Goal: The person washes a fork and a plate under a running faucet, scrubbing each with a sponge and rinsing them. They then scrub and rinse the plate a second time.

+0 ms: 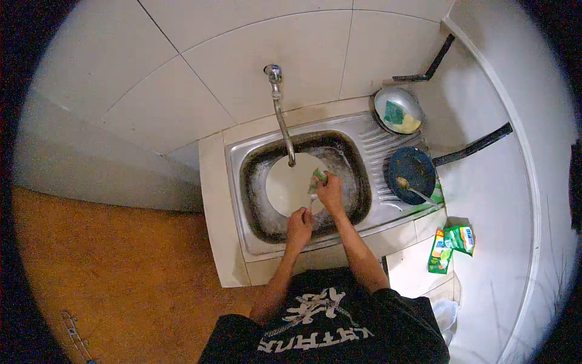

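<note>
Over the metal sink [256,225], my left hand [300,225] is closed on the end of a thin utensil [311,203], whose shape is hard to make out. My right hand [330,189] is closed round a green and whitish sponge [319,176], pressed near the utensil. Below both hands a large round whitish plate or basin [285,188] lies in the sink. The faucet spout [285,130] reaches down over its upper edge.
On the drainboard [371,145] at the right are a metal bowl [389,98] with a green and yellow sponge, and a dark blue pan [418,165] with a spoon [418,193]. Green packets [441,253] lie at the lower right. Black brackets [473,145] stick out from the wall.
</note>
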A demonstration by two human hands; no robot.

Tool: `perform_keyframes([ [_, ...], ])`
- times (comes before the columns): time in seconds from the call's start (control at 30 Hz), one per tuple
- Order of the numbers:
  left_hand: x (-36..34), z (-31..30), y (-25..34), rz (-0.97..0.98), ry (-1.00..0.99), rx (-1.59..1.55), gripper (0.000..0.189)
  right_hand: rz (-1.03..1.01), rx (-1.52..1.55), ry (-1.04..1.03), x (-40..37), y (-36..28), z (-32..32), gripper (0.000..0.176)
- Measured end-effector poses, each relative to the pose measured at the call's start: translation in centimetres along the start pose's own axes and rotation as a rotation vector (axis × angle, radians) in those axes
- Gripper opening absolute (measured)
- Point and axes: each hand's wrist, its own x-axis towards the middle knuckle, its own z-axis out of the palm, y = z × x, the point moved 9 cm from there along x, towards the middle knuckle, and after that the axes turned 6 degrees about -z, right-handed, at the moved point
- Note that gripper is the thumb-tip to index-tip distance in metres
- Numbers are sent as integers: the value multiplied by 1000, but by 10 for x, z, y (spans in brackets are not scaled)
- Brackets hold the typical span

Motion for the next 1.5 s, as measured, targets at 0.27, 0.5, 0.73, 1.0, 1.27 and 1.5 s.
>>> perform_keyframes([
  [0.27, -2, -12, 13, 43, 92, 5, 21, -51, 363, 108, -2, 38, 39, 28],
  [0.5, 1, 1, 15, 67, 33, 14, 22, -102, 7, 244, 3, 12, -1, 29],
  [0.73, 7, 1, 6, -8, -36, -4, 22, 84, 944, -24, -5, 7, 22, 15],
  [1.0, 3, 1, 12, -42, -35, -28, 21, -101, 38, 203, 9, 49, 31, 17],
  [1.27, -11, -15, -4, -12, 17, 98, 19, -161, 99, 88, 53, 28, -50, 17],
  [1.5, 13, -18, -2, -49, -6, -107, 21, -208, 202, 125, 28, 31, -37, 20],
])
